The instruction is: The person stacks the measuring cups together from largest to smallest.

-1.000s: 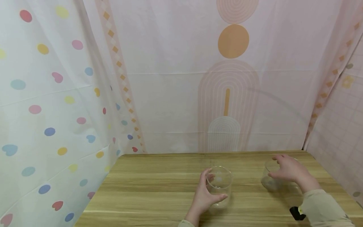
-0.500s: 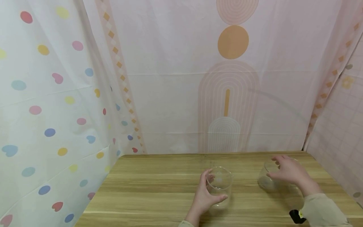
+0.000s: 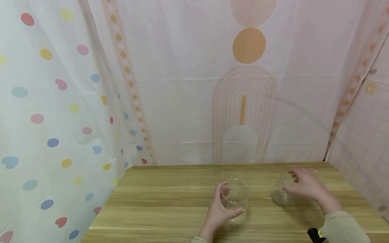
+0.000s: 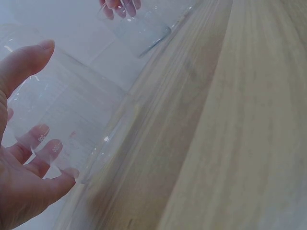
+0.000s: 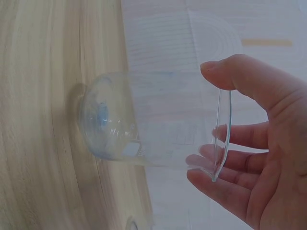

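Note:
A clear glass beaker [image 3: 237,199] stands upright on the wooden table, my left hand [image 3: 216,210] curved round its side. Seen from the left wrist, thumb and fingers lie on opposite sides of the glass, near white volume marks. To the right, my right hand [image 3: 310,185] grips a second clear beaker [image 3: 280,194] by its rim from above. This one leans, its base towards the first beaker. In the right wrist view, the rim of the second beaker [image 5: 163,120] sits between thumb and fingers, its base right at the table surface.
The wood-grain table [image 3: 161,199] runs back to a patterned curtain [image 3: 182,111]. A dotted curtain [image 3: 70,101] hangs along the left, another pale curtain [image 3: 367,145] along the right. A black object [image 3: 315,235] shows at the right sleeve.
My right hand has moved slightly left, and the base of its beaker has shifted left towards the other one. The left hand and its beaker stay in place.

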The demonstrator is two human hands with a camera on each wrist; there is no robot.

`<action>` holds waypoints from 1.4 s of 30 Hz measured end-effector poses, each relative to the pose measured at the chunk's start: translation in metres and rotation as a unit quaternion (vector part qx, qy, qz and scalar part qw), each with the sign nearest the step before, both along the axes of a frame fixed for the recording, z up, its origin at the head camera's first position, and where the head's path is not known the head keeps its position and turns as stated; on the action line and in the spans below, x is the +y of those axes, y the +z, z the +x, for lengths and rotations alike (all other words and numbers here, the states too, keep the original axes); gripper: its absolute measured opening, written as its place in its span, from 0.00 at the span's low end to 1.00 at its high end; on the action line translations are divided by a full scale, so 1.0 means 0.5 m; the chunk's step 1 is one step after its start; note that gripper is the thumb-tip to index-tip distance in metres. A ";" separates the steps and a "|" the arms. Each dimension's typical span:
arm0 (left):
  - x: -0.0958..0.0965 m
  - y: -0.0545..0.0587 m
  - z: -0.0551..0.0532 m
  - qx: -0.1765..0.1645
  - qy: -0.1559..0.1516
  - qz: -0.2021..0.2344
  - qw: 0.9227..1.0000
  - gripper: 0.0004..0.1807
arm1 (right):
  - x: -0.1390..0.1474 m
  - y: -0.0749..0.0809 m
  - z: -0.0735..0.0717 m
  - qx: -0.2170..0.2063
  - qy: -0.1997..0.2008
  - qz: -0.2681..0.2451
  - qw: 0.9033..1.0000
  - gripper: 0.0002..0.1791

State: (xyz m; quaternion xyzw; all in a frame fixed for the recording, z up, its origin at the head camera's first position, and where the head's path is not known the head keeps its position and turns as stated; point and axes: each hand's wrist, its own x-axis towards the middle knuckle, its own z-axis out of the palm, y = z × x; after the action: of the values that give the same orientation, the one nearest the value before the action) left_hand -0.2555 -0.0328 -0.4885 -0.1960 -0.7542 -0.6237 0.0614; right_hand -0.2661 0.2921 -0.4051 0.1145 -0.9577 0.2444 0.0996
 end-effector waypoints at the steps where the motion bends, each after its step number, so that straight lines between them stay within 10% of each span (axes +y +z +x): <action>1: 0.000 0.000 0.000 0.000 0.000 -0.001 1.000 0.54 | -0.002 -0.001 0.001 0.003 0.001 -0.002 1.000 0.40; 42: 0.001 0.000 0.000 -0.004 0.004 -0.003 1.000 0.55 | -0.073 0.022 0.020 0.032 0.015 -0.019 0.999 0.39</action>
State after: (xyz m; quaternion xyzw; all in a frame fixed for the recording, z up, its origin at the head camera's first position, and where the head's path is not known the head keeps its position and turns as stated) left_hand -0.2556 -0.0324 -0.4885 -0.1900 -0.7571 -0.6222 0.0601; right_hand -0.2560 0.2558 -0.3940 0.1347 -0.9475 0.2601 0.1284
